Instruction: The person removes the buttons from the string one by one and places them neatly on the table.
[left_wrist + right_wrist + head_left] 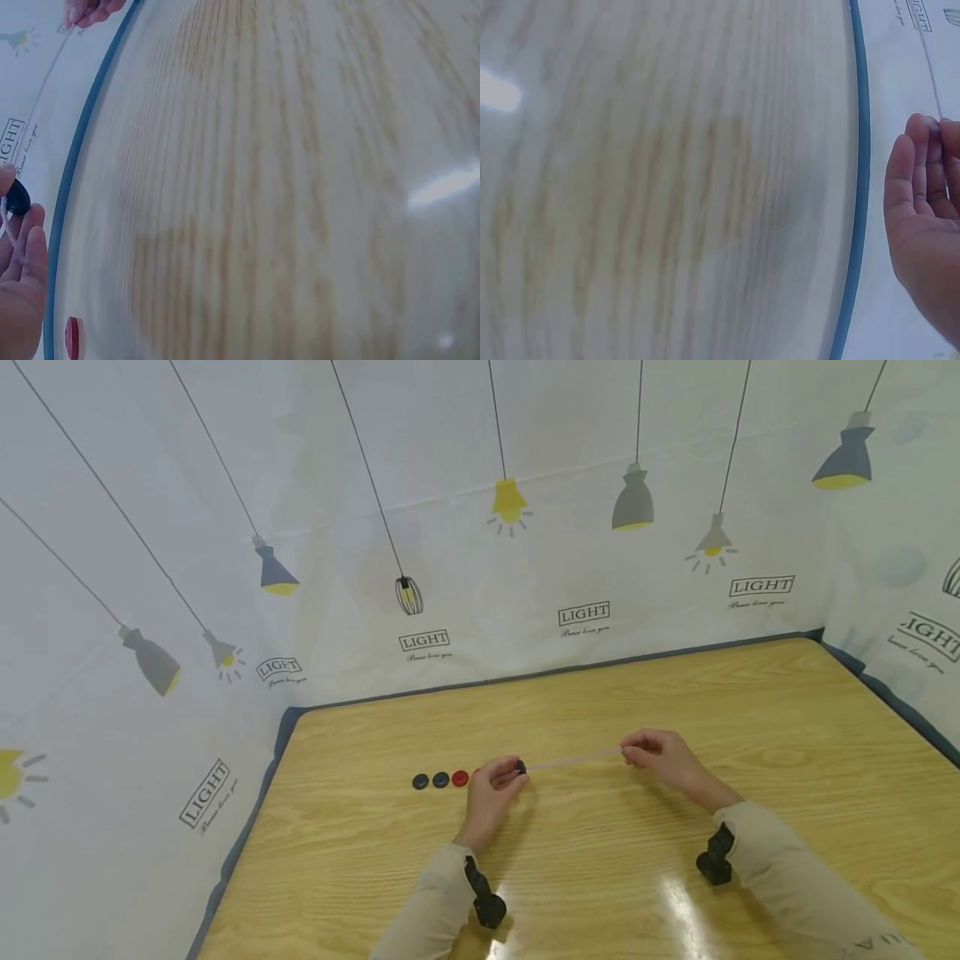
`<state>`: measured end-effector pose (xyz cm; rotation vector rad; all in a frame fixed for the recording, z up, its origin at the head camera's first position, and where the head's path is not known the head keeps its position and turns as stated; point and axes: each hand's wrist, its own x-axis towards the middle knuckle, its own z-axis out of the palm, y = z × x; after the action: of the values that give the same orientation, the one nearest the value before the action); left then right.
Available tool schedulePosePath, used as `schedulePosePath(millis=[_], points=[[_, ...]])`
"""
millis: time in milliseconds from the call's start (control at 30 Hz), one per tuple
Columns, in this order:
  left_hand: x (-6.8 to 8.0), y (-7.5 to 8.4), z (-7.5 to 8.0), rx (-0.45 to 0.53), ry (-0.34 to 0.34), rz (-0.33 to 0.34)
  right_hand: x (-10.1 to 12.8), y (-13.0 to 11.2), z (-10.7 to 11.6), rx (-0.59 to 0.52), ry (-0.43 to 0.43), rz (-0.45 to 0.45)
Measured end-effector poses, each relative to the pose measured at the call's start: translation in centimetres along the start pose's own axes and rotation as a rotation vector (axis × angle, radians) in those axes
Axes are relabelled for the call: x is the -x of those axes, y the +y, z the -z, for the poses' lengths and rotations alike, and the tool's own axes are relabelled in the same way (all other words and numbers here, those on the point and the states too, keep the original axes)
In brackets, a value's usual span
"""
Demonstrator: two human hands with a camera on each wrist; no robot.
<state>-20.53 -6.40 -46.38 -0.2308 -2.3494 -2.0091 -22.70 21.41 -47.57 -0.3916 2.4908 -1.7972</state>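
Note:
Above the wooden table (600, 710), a thin pale cord (573, 761) runs taut between both hands. My left hand (495, 785) pinches a small black button (521, 767) at the cord's left end; the left wrist view shows that black button (16, 198) at my fingertips. My right hand (656, 752) pinches the cord's right end, and the right wrist view shows only its curled fingers (922, 187). On the table to the left lie two black buttons (421, 782) (441, 779) and a red button (460, 777) in a row.
A white cloth printed with lamps (510, 502) walls the table at the back and on both sides. A dark blue edge (540, 675) borders the tabletop. Black wrist cameras (486, 906) (714, 860) sit on both beige sleeves.

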Motion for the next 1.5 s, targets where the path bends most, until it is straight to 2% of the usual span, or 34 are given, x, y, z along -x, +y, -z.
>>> schedulePosePath(millis=[267,433,633,767,933,1033,1133,1300,1367,1500], points=[[0.0,0.0,0.1,0.000,-0.001,0.000,0.6,-0.2,1.1,-0.022,0.026,-0.027],[0.0,0.1,0.1,0.002,-0.003,0.001,0.9,0.0,1.7,0.014,0.055,-0.013],[0.0,0.2,0.3,-0.020,-0.012,0.003,1.5,0.2,2.6,0.022,0.076,-0.043],[-0.2,-0.3,0.5,-0.039,-0.020,-0.008,1.9,0.3,3.1,0.022,0.087,-0.058],[-1.0,-2.0,0.8,-0.056,-0.014,-0.003,2.1,0.8,3.5,0.020,0.102,-0.045],[-1.4,-2.8,1.1,-0.098,-0.002,-0.009,2.2,1.1,3.5,0.039,0.095,-0.040],[-1.4,-2.6,1.3,-0.143,0.006,-0.031,2.3,1.5,3.5,0.099,0.079,-0.061],[-1.6,-3.2,2.1,-0.229,-0.025,-0.054,2.6,2.2,3.4,0.215,0.024,-0.092],[-1.7,-3.8,2.5,-0.275,-0.040,-0.097,2.6,2.2,3.4,0.244,-0.006,-0.096],[-2.0,-3.7,3.0,-0.373,-0.037,-0.167,2.4,2.2,3.4,0.259,-0.046,-0.080]])
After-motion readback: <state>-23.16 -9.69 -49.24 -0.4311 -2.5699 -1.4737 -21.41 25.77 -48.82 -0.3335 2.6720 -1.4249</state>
